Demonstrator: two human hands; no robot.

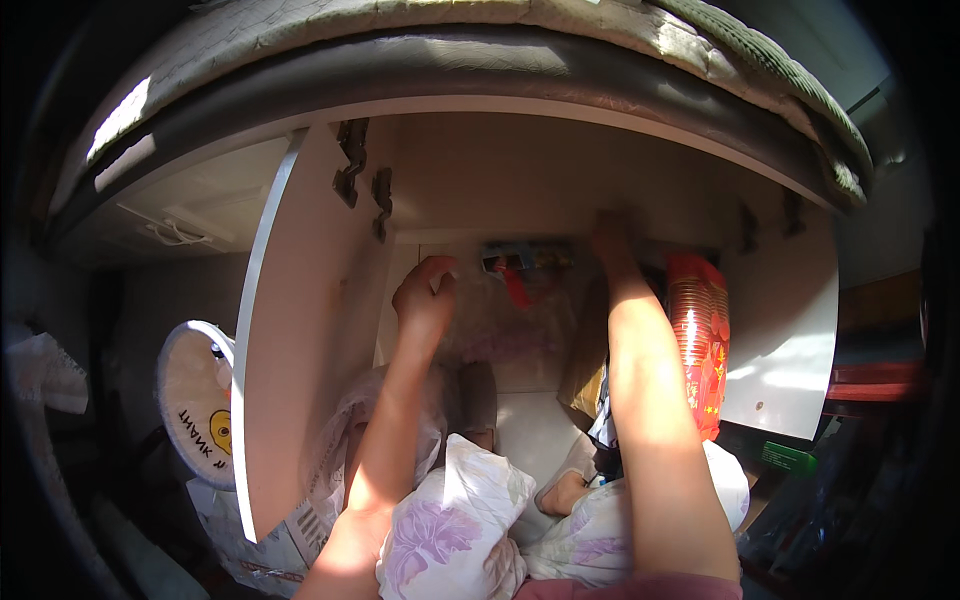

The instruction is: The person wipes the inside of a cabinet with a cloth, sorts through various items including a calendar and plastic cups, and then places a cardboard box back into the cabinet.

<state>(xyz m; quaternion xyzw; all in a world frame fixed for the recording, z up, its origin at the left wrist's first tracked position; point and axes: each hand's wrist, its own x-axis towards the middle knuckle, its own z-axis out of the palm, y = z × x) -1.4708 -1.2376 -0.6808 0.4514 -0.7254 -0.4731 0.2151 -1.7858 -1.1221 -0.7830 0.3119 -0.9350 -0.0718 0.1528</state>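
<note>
Both my arms reach into an open white cabinet. My left hand (425, 296) is raised beside the hinged door on the left, its fingers curled with a gap between thumb and forefinger; I see nothing held in it. My right hand (616, 234) is deeper inside, in shadow and blurred, so its fingers and anything in them cannot be made out. Between the hands, at the back, lies a dark printed packet (529, 256) with a red strip (516, 286) over clear plastic. A red pack of stacked paper cups (699, 330) stands to the right of my right forearm.
The cabinet door (300, 322) stands open at left, another door panel (784, 322) at right. A padded edge (465, 60) overhangs the opening. Plastic bags (337, 442) lie by the left door; a brown bag (586, 360) is near my right forearm. A green box (787, 456) sits lower right.
</note>
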